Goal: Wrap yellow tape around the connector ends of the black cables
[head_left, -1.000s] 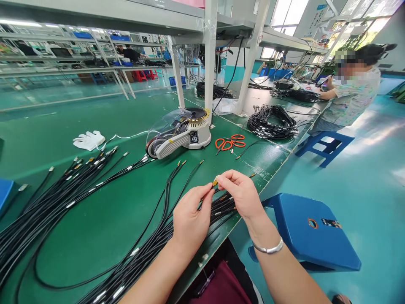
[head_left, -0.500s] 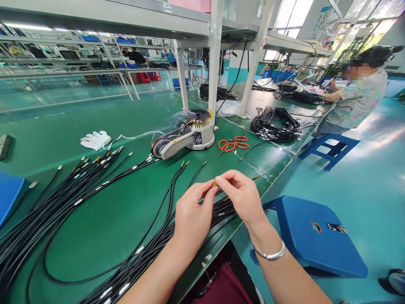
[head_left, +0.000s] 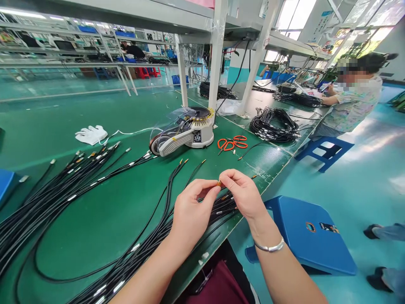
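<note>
1. I see matt black rubber sheathing on the cables (head_left: 63, 198), each ending in a gold-coloured metal tip (head_left: 218, 183).
2. The counter (head_left: 110, 215) looks smooth, glossy green.
3. The stool (head_left: 303, 236) reads as shiny blue plastic.
4. The gloves (head_left: 91, 134) look like white cloth.

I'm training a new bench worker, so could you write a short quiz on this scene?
1. True or false: the silver bangle is on the right wrist.
2. Which lies nearer the hands: A, the white gloves, or B, the orange-handled scissors?
3. Fill in the blank: the left hand and right hand pinch the ____ of a black cable.

Key: 1 true; 2 B; 3 end.
</note>
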Motion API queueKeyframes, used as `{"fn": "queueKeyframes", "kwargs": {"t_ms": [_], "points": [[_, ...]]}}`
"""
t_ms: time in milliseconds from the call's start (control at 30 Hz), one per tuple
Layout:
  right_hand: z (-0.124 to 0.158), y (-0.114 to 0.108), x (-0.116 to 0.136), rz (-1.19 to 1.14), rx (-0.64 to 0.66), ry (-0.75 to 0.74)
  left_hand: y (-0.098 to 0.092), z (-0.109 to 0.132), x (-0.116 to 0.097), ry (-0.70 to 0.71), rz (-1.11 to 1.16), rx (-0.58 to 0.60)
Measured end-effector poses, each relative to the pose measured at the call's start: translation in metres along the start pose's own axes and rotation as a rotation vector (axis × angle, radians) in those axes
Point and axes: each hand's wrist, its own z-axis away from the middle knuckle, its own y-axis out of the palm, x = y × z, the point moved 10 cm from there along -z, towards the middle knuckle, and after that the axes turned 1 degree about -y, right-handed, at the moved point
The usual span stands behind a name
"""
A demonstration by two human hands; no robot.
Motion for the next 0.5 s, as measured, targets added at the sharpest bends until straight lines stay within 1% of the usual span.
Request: {"fn": "queueKeyframes", "kwargs": {"t_ms": [100, 233, 300, 367, 500], "points": [[-0.001, 0.003, 0.004, 0.045, 0.014, -0.022, -0.005, -0.003, -0.004, -0.010, -0.022, -0.010], [0.000, 0.008, 0.013, 0.115, 0.040, -0.033, -0.011, -0.004, -0.018, 0.081, -0.177, 0.011], [0.000, 0.010, 0.016, 0.133, 0.051, -0.038, -0.011, -0.005, -0.021, 0.102, -0.220, 0.036], [0.001, 0.011, 0.016, 0.133, 0.064, -0.043, -0.010, -0.007, -0.016, 0.057, -0.189, 0.071], [0.000, 0.013, 0.013, 0.070, 0.096, -0.058, -0.003, -0.011, 0.011, -0.169, 0.052, 0.167]]}}
